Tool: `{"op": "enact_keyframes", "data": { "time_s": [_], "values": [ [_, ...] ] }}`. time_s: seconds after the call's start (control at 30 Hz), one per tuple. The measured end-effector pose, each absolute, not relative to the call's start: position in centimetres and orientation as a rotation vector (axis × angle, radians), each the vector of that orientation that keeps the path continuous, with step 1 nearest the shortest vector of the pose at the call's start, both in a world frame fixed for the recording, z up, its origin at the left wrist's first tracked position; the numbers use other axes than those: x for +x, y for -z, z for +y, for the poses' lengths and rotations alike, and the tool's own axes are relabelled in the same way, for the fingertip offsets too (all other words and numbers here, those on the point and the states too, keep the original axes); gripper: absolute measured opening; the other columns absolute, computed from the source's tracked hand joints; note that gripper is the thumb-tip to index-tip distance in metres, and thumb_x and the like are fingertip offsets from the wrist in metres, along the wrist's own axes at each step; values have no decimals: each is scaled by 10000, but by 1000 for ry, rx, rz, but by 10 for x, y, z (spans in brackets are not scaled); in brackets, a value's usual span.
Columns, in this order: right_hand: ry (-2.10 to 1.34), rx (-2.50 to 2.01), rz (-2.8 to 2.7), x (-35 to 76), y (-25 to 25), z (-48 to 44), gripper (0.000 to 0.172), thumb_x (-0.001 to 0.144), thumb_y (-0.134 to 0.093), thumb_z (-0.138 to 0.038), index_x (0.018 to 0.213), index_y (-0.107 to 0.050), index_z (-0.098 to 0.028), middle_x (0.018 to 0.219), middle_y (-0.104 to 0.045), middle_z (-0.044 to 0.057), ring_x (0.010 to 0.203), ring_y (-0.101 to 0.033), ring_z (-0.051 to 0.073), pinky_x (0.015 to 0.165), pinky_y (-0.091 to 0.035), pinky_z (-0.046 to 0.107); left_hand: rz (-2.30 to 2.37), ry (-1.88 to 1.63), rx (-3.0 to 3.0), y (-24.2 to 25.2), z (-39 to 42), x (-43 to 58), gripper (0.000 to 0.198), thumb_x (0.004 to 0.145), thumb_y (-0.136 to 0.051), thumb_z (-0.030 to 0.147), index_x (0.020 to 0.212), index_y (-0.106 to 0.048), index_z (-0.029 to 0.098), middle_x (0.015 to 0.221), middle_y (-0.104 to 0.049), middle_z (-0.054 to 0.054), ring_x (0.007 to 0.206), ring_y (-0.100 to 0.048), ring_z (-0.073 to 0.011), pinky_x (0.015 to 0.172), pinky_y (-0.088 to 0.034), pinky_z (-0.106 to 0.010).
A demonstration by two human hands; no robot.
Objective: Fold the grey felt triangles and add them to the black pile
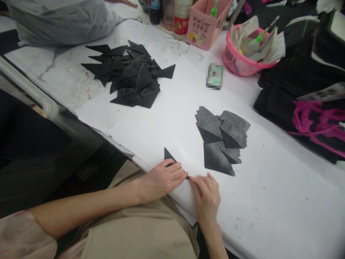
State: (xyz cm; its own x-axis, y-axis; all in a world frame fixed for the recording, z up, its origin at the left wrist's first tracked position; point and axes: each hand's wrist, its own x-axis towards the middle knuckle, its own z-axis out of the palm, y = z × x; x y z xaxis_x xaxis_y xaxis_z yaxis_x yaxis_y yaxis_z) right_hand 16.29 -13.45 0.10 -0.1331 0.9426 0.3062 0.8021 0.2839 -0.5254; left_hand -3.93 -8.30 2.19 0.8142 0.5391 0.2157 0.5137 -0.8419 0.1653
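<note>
A small black triangular piece (169, 154), of leather-like sheet, lies near the table's front edge. My left hand (163, 178) presses on it with bent fingers held together, covering its middle. At its right tip, my right hand (207, 192) pinches the end between thumb and forefinger. Just beyond my right hand are several black pieces with rough grey faces and ragged edges (234, 124), partly overlapping. Farther back on the left is a loose heap of similar black pointed pieces (134, 73).
White sheets cover the worktable (269, 201). Along the back stand bottles (181, 18), a pink box (203, 25) and a pink basket (248, 66) with papers. Stacked black material (285, 108) and magenta strips (309, 118) occupy the right. A grey plastic bag (61, 23) sits at back left.
</note>
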Motion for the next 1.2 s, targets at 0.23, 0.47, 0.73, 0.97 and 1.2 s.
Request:
{"op": "enact_keyframes", "data": {
  "time_s": [0.23,0.47,0.73,0.97,1.2],
  "values": [
    [-327,-1571,-1947,164,0,-136,74,870,-629,-170,911,-650,-228,807,-620,-10,813,-564,132,1011,-417,442,852,-403,2886,-21,-84,-40,283,958,-474,141,1233,-537,120,1110,-625,-91,1122,-543,-207,953,-439,-374],
    [-231,-1531,-2053,166,0,-137,160,870,-613,-119,966,-662,-237,807,-601,-4,798,-546,125,999,-438,451,857,-426,2896,-19,-85,-40,266,960,-474,145,1213,-555,144,1123,-622,-85,1131,-532,-202,956,-445,-383],
    [-123,-1519,-2162,168,0,-142,268,889,-548,-77,1071,-649,-245,850,-607,19,825,-541,142,1002,-457,462,826,-435,2960,-13,-89,-40,318,936,-525,171,1249,-536,115,1169,-606,-114,1148,-538,-249,949,-464,-416],
    [-151,-1537,-2215,172,-1,-146,350,901,-501,-64,1159,-632,-260,890,-604,29,842,-553,145,1038,-433,485,847,-430,2982,-15,-90,-40,328,928,-547,195,1250,-541,135,1163,-609,-123,1118,-558,-254,943,-471,-427],
    [-301,-1546,-2078,175,-2,-149,319,880,-554,-78,1141,-637,-240,914,-578,30,880,-549,147,1049,-423,495,809,-465,2991,-12,-90,-41,342,931,-540,181,1268,-533,124,1177,-612,-124,1154,-548,-252,958,-480,-422]
  ]
}}
